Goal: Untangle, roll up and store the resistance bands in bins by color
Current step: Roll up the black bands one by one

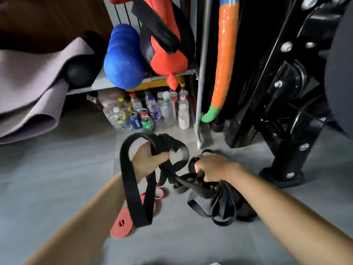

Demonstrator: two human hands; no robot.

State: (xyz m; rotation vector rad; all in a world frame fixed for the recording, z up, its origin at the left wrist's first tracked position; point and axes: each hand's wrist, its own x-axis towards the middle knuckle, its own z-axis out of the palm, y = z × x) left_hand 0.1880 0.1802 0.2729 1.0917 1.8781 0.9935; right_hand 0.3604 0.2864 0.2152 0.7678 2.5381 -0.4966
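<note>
Left grip [149, 159] is clamped round a raised loop of the tangled black bands [188, 185]; right grip [212, 169] clutches the knot, tails trailing on the floor [57, 178]. A red band [122, 224] lies flat beneath them.

The red band [122, 225] is partly covered by the black bands [133, 197], the fingertips of the right hand [214, 168] are buried among those bands, and the grey mat [28, 88] is cut off by the left edge.
</note>
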